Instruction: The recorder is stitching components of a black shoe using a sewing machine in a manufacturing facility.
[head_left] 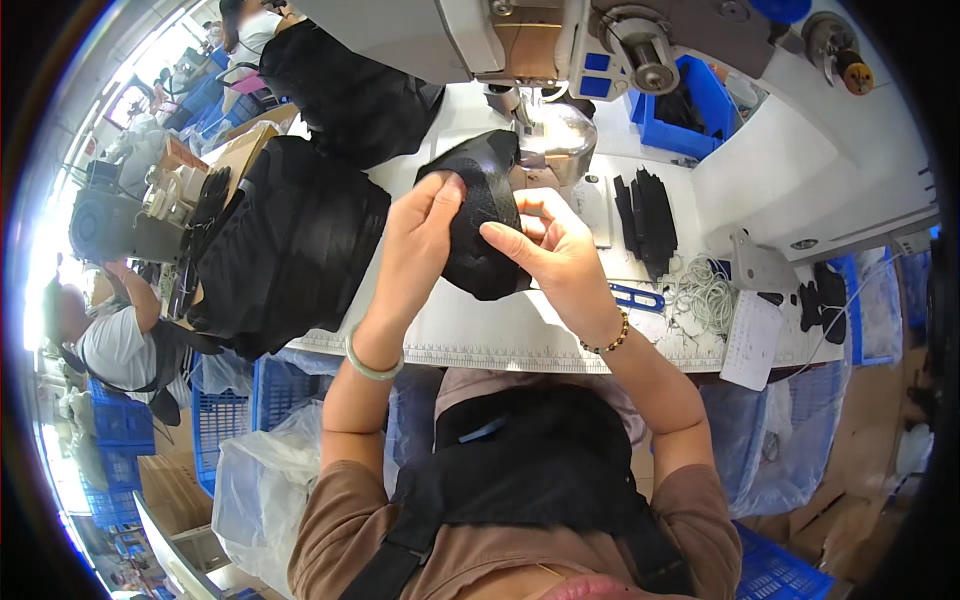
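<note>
Pinching from either side, the left hand (425, 225) and right hand (560, 255) hold a cupped black fabric piece (475, 250) between them, perhaps spread this way to bare its glossy band (493, 180). Just beyond the grip sits the sewing machine (530, 45); soft, rumpled black cloth (290, 240) is heaped to the grip's left, and thin dark strips (655, 220) lie rightward, likely for easy reach

No words or numbers legible to you. Ruler marks (480, 360) along your table's (450, 322) front edge, too small to read. White card (752, 338) on your right: faint print, unreadable.
</note>
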